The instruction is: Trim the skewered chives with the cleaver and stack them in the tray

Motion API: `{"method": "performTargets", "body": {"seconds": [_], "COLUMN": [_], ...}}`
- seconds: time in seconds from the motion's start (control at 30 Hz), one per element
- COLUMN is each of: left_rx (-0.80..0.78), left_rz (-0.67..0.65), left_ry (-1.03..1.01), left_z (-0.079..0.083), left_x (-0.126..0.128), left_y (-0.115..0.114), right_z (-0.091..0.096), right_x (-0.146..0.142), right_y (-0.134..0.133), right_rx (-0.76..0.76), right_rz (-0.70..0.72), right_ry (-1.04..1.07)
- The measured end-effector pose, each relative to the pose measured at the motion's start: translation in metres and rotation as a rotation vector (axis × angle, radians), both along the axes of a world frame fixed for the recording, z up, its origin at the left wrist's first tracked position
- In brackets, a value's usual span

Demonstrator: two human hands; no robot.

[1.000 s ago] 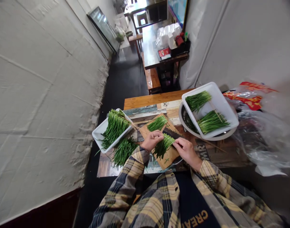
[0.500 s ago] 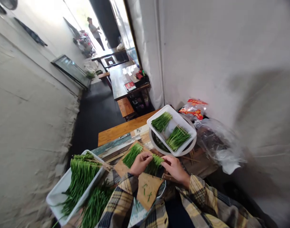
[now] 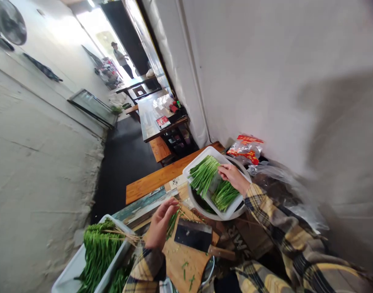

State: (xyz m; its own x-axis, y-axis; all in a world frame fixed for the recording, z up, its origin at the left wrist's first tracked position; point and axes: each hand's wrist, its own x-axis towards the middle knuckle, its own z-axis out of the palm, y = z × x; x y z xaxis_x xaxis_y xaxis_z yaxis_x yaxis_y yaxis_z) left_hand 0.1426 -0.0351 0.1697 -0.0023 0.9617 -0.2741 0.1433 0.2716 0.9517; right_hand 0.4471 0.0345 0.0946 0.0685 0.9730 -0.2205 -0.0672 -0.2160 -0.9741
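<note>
My right hand point(image 3: 233, 177) pinches the edge of a skewered bunch of green chives point(image 3: 204, 173), held over the white tray point(image 3: 246, 175). A second chive bunch point(image 3: 224, 196) lies in that tray, near my wrist. My left hand point(image 3: 160, 223) is above the wooden cutting board point(image 3: 183, 260), fingers loosely apart and nothing visible in them. Close to its fingertips are thin wooden skewers point(image 3: 183, 212) and cut chives point(image 3: 172, 224), partly hidden by the hand. A cleaver point(image 3: 193, 235) lies flat on the board, its wooden handle pointing right.
The white tray rests on a round metal basin point(image 3: 192, 200). At lower left, another white tray point(image 3: 66, 278) holds long skewered chives point(image 3: 97, 248). Plastic bags point(image 3: 247, 148) sit against the right wall. Farther off are a bench point(image 3: 156, 179), tables point(image 3: 150, 118) and a standing person point(image 3: 121, 57).
My right hand has carried the chive bunch from above the board up to the tray. My left hand has let go and moved left, exposing the cleaver.
</note>
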Motion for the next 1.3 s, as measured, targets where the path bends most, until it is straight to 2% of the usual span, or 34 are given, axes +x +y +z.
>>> {"method": "performTargets", "body": {"seconds": [0.13, 0.3, 0.4, 0.53, 0.63, 0.7, 0.77, 1.0, 1.13, 1.3], "left_rx": [-0.112, -0.201, -0.233, -0.252, -0.267, -0.280, -0.287, -0.315, -0.339, -0.386], "left_rz": [0.107, 0.195, 0.230, 0.243, 0.215, 0.198, 0.189, 0.236, 0.289, 0.289], "left_ry": [0.012, 0.049, 0.035, 0.029, 0.030, 0.028, 0.024, 0.017, -0.002, -0.023], "left_z": [-0.020, -0.042, -0.049, -0.056, -0.062, -0.066, -0.069, -0.075, -0.084, -0.096], "left_x": [-0.033, -0.062, -0.067, -0.063, -0.060, -0.061, -0.062, -0.071, -0.078, -0.081], "left_y": [-0.023, -0.044, -0.048, -0.049, -0.049, -0.049, -0.049, -0.058, -0.067, -0.073], "right_z": [-0.035, -0.065, -0.066, -0.055, -0.050, -0.053, -0.057, -0.065, -0.073, -0.088], "right_x": [0.001, -0.002, 0.000, 0.007, 0.010, 0.007, 0.001, -0.029, -0.042, -0.054], "right_y": [0.049, 0.072, 0.071, 0.058, 0.043, 0.034, 0.030, 0.050, 0.063, 0.065], "right_rx": [-0.069, -0.077, 0.009, 0.141, 0.287, 0.390, 0.447, 0.583, 0.543, 0.483], "right_rz": [0.003, -0.020, -0.042, -0.016, 0.046, 0.108, 0.159, 0.284, 0.276, 0.257], "right_ry": [-0.131, -0.391, -0.565, -0.733, -0.969, -1.170, -1.282, -1.313, -1.303, -1.355]}}
